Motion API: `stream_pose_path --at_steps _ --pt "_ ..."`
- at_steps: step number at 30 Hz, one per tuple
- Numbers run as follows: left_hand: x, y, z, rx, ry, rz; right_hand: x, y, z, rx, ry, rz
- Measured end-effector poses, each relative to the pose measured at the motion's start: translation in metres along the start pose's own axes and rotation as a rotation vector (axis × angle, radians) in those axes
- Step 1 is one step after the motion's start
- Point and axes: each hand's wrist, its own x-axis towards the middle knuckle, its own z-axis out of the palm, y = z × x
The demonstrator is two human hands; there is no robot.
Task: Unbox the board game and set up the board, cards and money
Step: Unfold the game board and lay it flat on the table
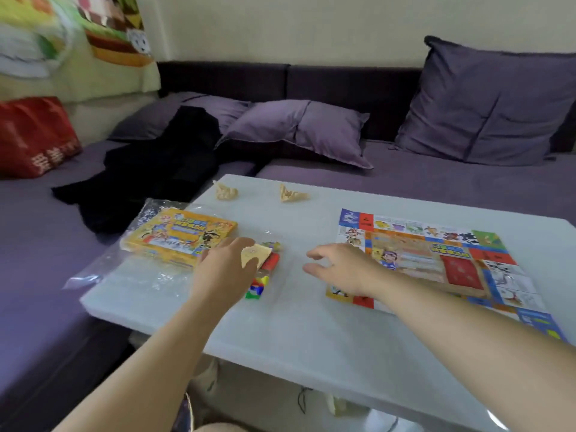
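Note:
The colourful game board (486, 266) lies unfolded flat on the right half of the white table (296, 332). The yellow game box (180, 236) rests at the table's left end on a clear plastic wrap (124, 275). Between them sits a clear bag of coloured pieces (265, 275), red, yellow, blue and green. My left hand (227, 269) is on that bag and pinches a small pale yellow card (257, 254). My right hand (339, 269) hovers with fingers spread over the board's left edge, holding nothing.
Two crumpled tan paper scraps (226, 191) (291, 194) lie near the table's far edge. A purple sofa with cushions (299, 132), a black garment (156, 169) and a red bag (34, 135) surrounds the table on the far and left sides.

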Motion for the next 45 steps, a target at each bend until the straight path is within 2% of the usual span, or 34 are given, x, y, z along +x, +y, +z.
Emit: stream_pose_path --at_steps 5,11,15,20,26,30,34,39,45 --pt "0.000 -0.039 -0.002 0.072 -0.138 -0.091 0.041 -0.044 0.032 0.072 -0.008 -0.038" --pt "0.007 -0.049 0.010 0.139 -0.221 -0.122 0.071 -0.057 0.048 0.008 0.000 -0.033" --pt "0.008 -0.046 0.015 0.176 -0.234 -0.106 0.077 -0.049 0.053 -0.075 -0.094 0.011" --pt "0.007 -0.041 0.017 0.174 -0.205 -0.094 0.072 -0.042 0.052 -0.092 -0.082 0.026" --pt "0.007 -0.029 0.021 0.048 -0.239 -0.122 0.057 -0.034 0.041 -0.138 -0.091 0.065" --pt "0.009 -0.024 0.022 -0.172 -0.276 -0.174 0.048 -0.029 0.035 -0.112 -0.105 0.075" --pt "0.012 -0.025 0.022 -0.475 -0.133 -0.260 0.045 -0.029 0.032 -0.080 -0.102 0.052" --pt "0.014 -0.038 0.016 -0.612 0.016 -0.212 0.044 -0.029 0.034 -0.114 -0.105 0.066" --pt "0.002 -0.079 0.003 -0.723 0.157 -0.378 0.041 -0.030 0.039 -0.159 -0.035 0.065"
